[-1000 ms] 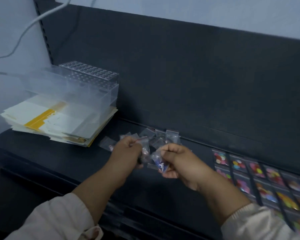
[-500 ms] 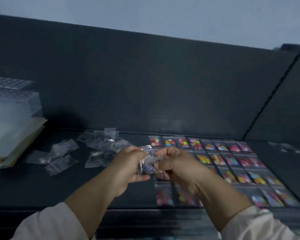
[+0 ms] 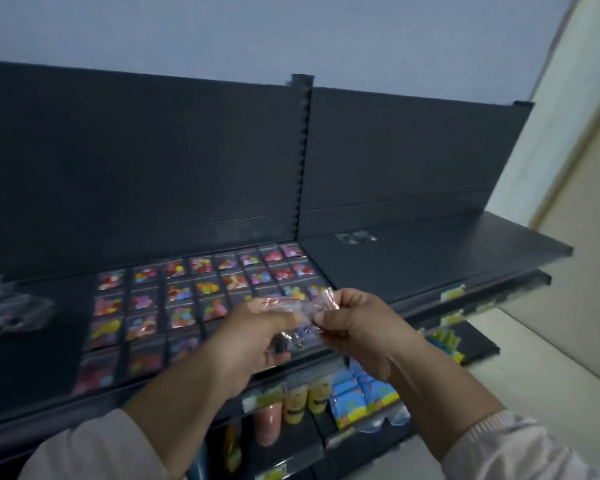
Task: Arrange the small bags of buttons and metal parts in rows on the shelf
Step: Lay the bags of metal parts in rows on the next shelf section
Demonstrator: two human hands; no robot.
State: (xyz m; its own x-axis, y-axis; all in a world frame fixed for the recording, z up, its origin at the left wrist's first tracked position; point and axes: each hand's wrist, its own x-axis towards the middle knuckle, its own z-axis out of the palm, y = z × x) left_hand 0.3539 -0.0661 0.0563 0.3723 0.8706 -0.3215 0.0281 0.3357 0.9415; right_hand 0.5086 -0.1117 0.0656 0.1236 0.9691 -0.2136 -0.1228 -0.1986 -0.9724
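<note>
My left hand (image 3: 248, 341) and my right hand (image 3: 354, 327) are held close together above the front edge of the dark shelf (image 3: 413, 261). Both pinch small clear bags (image 3: 297, 318) with red zip strips; dark and blue bits show inside. How many bags each hand holds is unclear. Behind the hands, several bags of coloured buttons (image 3: 194, 296) lie flat in neat rows on the shelf. A loose heap of clear bags (image 3: 11, 313) lies at the far left.
Two small clear bags (image 3: 355, 237) lie at the back of the right shelf section. A slotted upright post (image 3: 302, 150) divides the dark back panels. On the lower shelf stand bottles (image 3: 295, 405) and blue packets (image 3: 357, 396). A pale wall is at right.
The view has swung right: the paper stack and clear box have left the frame, and the right shelf section and lower shelf appeared. Both hands stayed together, holding the clear bags.
</note>
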